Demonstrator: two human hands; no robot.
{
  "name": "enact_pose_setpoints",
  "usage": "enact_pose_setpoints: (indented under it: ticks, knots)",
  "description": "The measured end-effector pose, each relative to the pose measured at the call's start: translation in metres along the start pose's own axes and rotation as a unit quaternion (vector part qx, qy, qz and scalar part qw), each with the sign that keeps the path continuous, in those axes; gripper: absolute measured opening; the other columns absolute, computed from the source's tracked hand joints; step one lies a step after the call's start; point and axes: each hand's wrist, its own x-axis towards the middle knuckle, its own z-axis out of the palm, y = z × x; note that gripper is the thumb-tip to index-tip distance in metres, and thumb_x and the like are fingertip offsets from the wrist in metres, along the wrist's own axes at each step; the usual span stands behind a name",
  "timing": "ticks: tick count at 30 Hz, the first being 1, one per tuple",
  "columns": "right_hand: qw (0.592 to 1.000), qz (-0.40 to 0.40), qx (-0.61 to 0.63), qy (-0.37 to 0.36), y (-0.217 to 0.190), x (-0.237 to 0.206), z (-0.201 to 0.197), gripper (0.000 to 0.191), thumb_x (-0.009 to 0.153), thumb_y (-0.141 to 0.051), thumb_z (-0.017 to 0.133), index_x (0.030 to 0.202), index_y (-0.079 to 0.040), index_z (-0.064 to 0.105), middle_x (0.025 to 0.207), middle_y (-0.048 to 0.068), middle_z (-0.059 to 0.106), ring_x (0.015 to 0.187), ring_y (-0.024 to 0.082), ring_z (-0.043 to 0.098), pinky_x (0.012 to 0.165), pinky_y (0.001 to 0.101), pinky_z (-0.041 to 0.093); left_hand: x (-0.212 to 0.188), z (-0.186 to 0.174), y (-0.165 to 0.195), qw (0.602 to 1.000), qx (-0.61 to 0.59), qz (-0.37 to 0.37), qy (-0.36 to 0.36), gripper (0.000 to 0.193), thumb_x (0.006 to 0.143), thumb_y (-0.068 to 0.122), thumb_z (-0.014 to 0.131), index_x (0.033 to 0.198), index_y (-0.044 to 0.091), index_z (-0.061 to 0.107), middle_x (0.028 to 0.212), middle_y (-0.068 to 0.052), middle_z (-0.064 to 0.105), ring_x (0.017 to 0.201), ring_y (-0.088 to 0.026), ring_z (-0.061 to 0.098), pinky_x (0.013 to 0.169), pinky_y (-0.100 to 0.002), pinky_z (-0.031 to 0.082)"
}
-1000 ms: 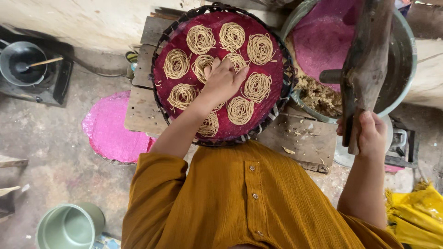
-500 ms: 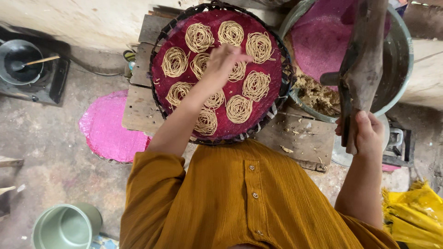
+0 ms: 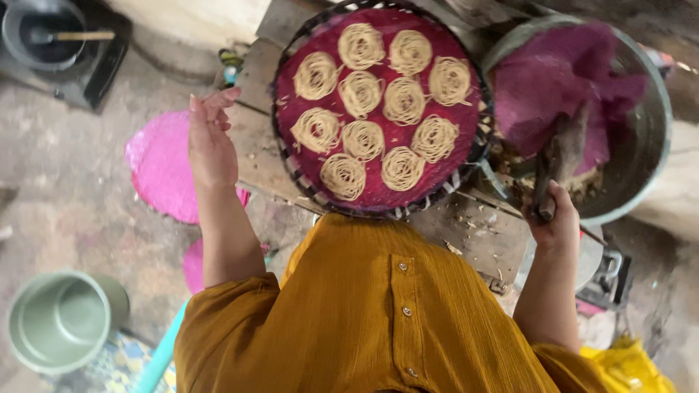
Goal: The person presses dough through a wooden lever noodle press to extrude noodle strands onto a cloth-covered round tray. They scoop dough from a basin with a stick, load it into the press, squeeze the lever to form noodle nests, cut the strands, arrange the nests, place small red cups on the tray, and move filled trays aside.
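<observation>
While the right hand (image 3: pixel 557 218) is squeezing tight around a dark wooden tool (image 3: pixel 557 164) in the big metal pot (image 3: pixel 648 156), the left hand (image 3: pixel 210 135) is hanging open, holding nothing. It is floating just left of the round tray (image 3: pixel 378 202) of noodle nests (image 3: pixel 384 100) on the wooden counter (image 3: pixel 480 233).

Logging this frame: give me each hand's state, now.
Left hand: open, empty, raised left of the woven tray.
Right hand: closed around the wooden tool in the metal basin.
</observation>
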Motion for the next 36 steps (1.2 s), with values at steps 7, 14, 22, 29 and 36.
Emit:
enact_pose_setpoints:
  ticks: [7,14,22,29,36]
  knots:
    - [0.971,-0.084,-0.205,-0.088,0.025,-0.004,0.011,0.050,0.104,-0.016,0.060,0.152,-0.009,0.048,0.125,0.009,0.064,0.093,0.027,0.068,0.064,0.0393,0.056,-0.052,-0.063,-0.066,0.983,0.132,-0.052,0.118,0.048,0.106,0.048,0.047,0.120,0.013,0.078,0.110,0.002,0.062,0.098,-0.010,0.050,0.089,-0.030,0.039]
    - [0.674,-0.313,-0.663,0.085,0.038,-0.011,-0.001,0.075,0.101,-0.035,0.078,0.159,-0.005,0.042,0.124,0.023,0.062,0.097,0.039,0.069,0.069,0.0425,0.058,-0.077,-0.044,-0.129,0.968,-0.061,-0.227,0.089,0.054,0.101,0.049,0.057,0.137,0.010,0.060,0.121,-0.005,0.067,0.108,-0.017,0.060,0.094,-0.035,0.048]
    - [0.747,-0.399,-0.532,-0.014,0.089,-0.048,0.045,0.025,0.110,-0.020,0.067,0.129,-0.005,0.070,0.111,0.010,0.073,0.087,0.017,0.069,0.074,0.0317,0.059,-0.104,0.017,-0.157,0.936,-0.192,-0.294,-0.012,0.055,0.101,0.037,0.063,0.147,0.010,0.049,0.132,-0.005,0.064,0.110,-0.016,0.065,0.090,-0.036,0.059]
    - [0.983,0.018,-0.057,-0.171,0.133,-0.059,0.116,0.039,0.103,-0.046,0.059,0.122,-0.012,0.060,0.103,0.005,0.068,0.086,0.022,0.069,0.076,0.0405,0.060,-0.112,0.024,-0.148,0.924,-0.262,-0.278,-0.032,0.043,0.100,0.025,0.066,0.137,0.006,0.054,0.120,-0.003,0.070,0.103,-0.014,0.070,0.087,-0.036,0.060]
    - [0.977,-0.100,-0.120,-0.147,0.124,-0.076,0.114,0.029,0.109,-0.036,0.064,0.117,-0.008,0.065,0.099,0.000,0.065,0.090,0.017,0.063,0.079,0.0363,0.055,-0.126,0.031,-0.122,0.921,-0.316,-0.227,-0.006,0.031,0.101,0.017,0.068,0.128,0.003,0.060,0.117,-0.007,0.072,0.102,-0.018,0.070,0.087,-0.034,0.058]
